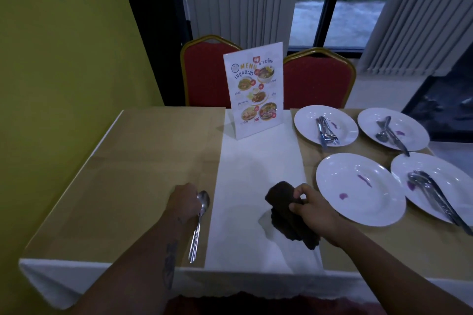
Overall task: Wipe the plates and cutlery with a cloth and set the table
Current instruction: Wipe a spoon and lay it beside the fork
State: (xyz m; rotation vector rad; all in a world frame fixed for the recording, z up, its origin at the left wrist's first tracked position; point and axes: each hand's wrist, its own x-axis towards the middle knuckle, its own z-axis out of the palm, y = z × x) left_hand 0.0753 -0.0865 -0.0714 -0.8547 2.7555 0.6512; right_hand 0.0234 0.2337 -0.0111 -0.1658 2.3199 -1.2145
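My left hand is on the tan table at the left of the white runner, with its curled fingers on the neck of a metal spoon. The spoon lies lengthwise, bowl away from me. Over the runner, my right hand grips a dark brown cloth that hangs down to the table. Several white plates are at the right. The nearest plate carries only purple stains. Cutlery lies in the far left plate, the far right plate and the near right plate.
A standing menu card is at the far end of the white runner. Two red chairs stand behind the table, before a window with blinds. A yellow wall runs along the left.
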